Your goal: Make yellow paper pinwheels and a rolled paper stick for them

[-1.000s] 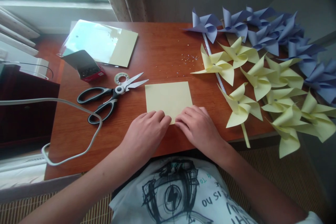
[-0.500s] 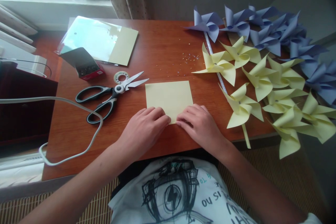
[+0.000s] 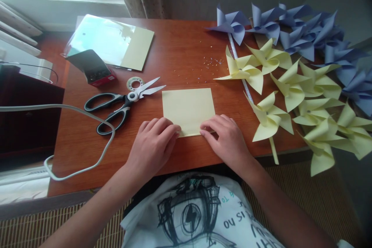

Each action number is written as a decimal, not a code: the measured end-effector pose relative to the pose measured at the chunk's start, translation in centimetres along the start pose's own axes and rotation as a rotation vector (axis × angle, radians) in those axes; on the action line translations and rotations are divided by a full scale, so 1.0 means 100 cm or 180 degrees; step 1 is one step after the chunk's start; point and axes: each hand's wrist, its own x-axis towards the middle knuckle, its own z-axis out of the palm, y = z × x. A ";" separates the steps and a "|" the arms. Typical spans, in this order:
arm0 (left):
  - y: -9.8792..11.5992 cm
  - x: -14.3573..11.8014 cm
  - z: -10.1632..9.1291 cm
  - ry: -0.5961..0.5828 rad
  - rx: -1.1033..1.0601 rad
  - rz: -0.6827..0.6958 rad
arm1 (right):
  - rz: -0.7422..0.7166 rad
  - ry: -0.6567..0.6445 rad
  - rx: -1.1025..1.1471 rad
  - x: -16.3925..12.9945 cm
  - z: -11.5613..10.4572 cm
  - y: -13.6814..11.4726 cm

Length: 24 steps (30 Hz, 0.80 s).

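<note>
A pale yellow sheet of paper (image 3: 188,108) lies flat on the wooden table in front of me. Its near edge looks narrowly rolled or folded over. My left hand (image 3: 157,139) pinches this edge near the left corner, fingers curled. Near the right corner, my right hand (image 3: 225,135) holds the same edge between thumb and fingers. Left of the paper are scissors (image 3: 132,97) with black handles and spread blades. A small roll of tape (image 3: 135,83) touches or nearly touches them.
Yellow pinwheels (image 3: 267,114) and purple pinwheels (image 3: 232,25) crowd the right side. An opened small box (image 3: 100,75) and a plastic sleeve of paper (image 3: 107,42) sit at the back left. A white cable (image 3: 101,155) loops over the left edge. Tiny scraps (image 3: 213,62) are scattered behind the sheet.
My hands have moved apart along the paper's near edge, the left hand to the left and the right hand slightly right. The view has shifted slightly.
</note>
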 end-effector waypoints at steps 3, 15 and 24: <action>0.000 -0.004 -0.001 0.0054 0.0012 -0.0047 | -0.0009 0.0021 0.0055 0.000 0.000 0.001; 0.024 -0.006 0.002 0.0244 0.0698 0.0835 | -0.0340 0.0354 -0.0328 -0.008 0.004 0.000; 0.032 -0.005 -0.002 0.0252 0.0966 0.0830 | -0.0839 0.0589 -0.0836 -0.019 -0.003 0.004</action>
